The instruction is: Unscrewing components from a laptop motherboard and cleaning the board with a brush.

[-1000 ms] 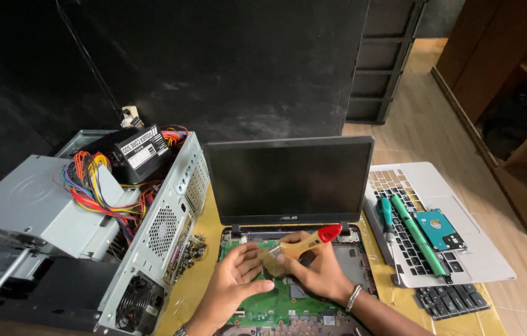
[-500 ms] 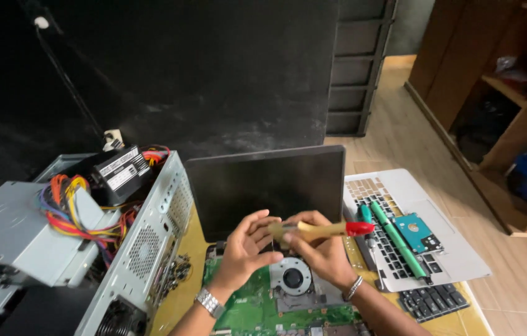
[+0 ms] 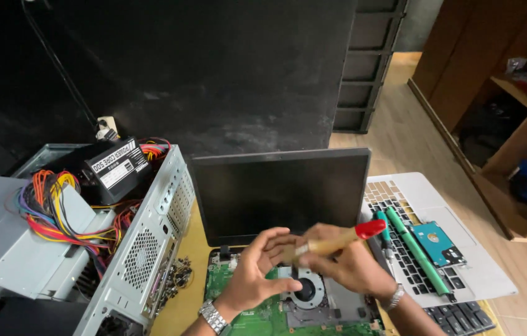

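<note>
Right now my right hand (image 3: pixel 353 267) is clamped on the wooden brush (image 3: pixel 332 244) above the laptop fan (image 3: pixel 305 290), my left hand (image 3: pixel 257 274) open beside it; careless bristles could snag the green motherboard (image 3: pixel 257 314).

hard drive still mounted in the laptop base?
No: the hard drive lies loose on the detached silver keyboard panel, to the right of the opened laptop, beside the green screwdrivers.

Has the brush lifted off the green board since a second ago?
Yes. The brush has risen from the green board to the screen's bottom edge.
</note>
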